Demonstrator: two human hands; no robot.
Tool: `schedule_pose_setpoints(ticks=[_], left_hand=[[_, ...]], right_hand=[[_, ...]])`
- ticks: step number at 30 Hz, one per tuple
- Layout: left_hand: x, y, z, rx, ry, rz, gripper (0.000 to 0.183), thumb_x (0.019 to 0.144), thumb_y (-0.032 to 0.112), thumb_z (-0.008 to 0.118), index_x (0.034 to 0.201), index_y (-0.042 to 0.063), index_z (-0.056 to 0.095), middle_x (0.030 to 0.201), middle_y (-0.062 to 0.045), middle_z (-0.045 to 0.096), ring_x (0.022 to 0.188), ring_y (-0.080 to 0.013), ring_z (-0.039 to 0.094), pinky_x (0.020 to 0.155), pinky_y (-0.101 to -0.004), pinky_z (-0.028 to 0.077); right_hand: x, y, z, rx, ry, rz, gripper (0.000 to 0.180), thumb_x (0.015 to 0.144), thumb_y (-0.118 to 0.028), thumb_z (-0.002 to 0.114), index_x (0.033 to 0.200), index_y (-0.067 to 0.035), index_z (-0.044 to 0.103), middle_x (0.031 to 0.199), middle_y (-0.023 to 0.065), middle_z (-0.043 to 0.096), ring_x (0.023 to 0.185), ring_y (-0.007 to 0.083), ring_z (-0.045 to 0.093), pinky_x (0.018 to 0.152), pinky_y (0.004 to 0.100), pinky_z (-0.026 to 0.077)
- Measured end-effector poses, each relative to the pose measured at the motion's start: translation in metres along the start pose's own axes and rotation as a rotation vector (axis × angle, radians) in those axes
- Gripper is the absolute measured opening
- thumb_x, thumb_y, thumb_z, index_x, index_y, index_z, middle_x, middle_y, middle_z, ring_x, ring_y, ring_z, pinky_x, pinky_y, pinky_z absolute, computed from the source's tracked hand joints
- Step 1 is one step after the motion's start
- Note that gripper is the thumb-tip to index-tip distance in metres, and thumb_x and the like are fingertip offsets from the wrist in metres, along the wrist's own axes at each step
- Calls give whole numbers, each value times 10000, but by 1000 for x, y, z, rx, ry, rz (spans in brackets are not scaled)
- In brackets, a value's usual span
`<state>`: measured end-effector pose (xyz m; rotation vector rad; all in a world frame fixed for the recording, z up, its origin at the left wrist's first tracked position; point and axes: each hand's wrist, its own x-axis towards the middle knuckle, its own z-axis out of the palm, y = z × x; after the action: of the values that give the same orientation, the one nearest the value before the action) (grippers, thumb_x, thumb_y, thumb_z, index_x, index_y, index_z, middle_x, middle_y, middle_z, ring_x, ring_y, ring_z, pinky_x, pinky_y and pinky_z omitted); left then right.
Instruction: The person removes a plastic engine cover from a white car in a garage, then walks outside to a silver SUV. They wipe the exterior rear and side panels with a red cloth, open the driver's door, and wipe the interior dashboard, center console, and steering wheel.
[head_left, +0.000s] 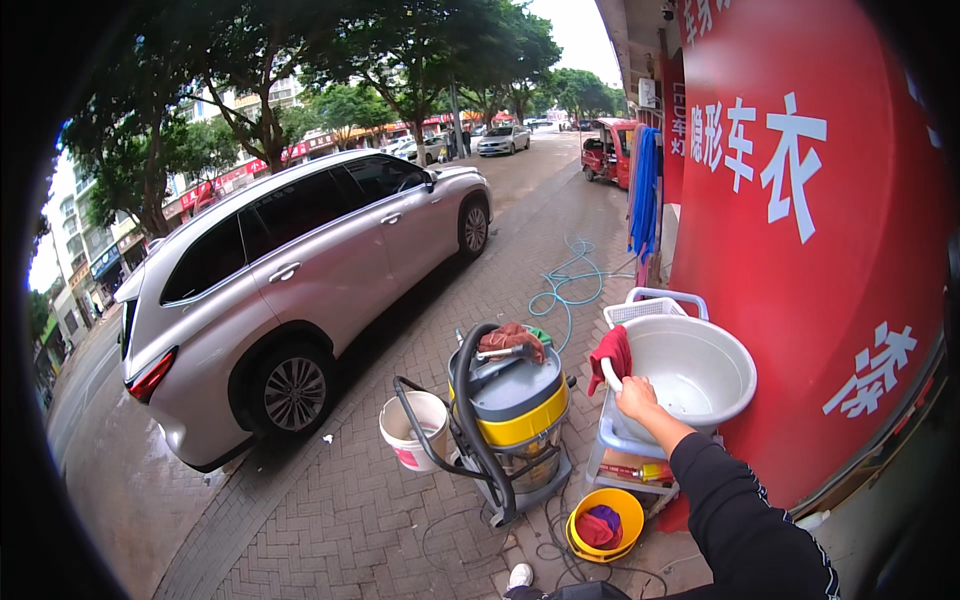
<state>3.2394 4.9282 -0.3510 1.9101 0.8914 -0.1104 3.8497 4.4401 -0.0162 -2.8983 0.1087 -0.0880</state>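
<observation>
My right hand (637, 397), reaching out in a black sleeve, grips the near-left side of a large pale grey plastic basin (720, 352) by its white handle (611, 375). A dark red cloth (613, 356) drapes over the basin's rim just beyond my fingers. The basin rests on a grey plastic cart (600, 450), tilted somewhat in view, and a little water seems to lie in its bottom. Behind it on the cart is a white plastic basket (645, 309). My left hand is out of view.
A yellow-and-grey wet/dry vacuum (521, 427) stands left of the cart, beside a white bucket (409, 420). A yellow bucket (634, 510) holds cloths. Cables and a blue hose (559, 289) lie on the paving. A silver SUV (337, 247) is parked left; a red sign wall (810, 300) borders the right.
</observation>
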Motion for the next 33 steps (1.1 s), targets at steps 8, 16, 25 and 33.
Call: schedule_pose_setpoints(ticks=[8,16,25,33], left_hand=[[210,307,39,51,-129,292,393,997,328,602,1147,-15,721,1112,-241,732,1073,-395,698,930,-437,535],[274,610,166,206,-690,914,298,1023,264,596,1201,56,715,1139,-160,729,1080,-333,695,942,-396,538],[226,746,331,-189,-813,1001,484,976,168,590,1429,5,534,1274,-229,650,1163,-351,656,980,-409,510],[171,762,362,305,-976,1256,344,856,105,569,1156,-61,604,1171,-298,672,1111,-481,640,915,-551,526]], right_hand=[[163,9,70,208,-216,283,1061,892,-509,674,1587,87,138,1364,357,581,1276,481,582,1093,488,465],[190,12,89,221,160,278,391,961,-314,558,1159,23,583,1129,296,692,1042,481,662,949,550,512],[96,-14,-26,803,152,-200,330,940,-290,711,826,20,720,811,243,696,814,401,716,715,456,545],[69,0,10,1478,449,457,308,974,-90,665,1243,33,579,1131,137,680,1059,218,650,918,367,546]])
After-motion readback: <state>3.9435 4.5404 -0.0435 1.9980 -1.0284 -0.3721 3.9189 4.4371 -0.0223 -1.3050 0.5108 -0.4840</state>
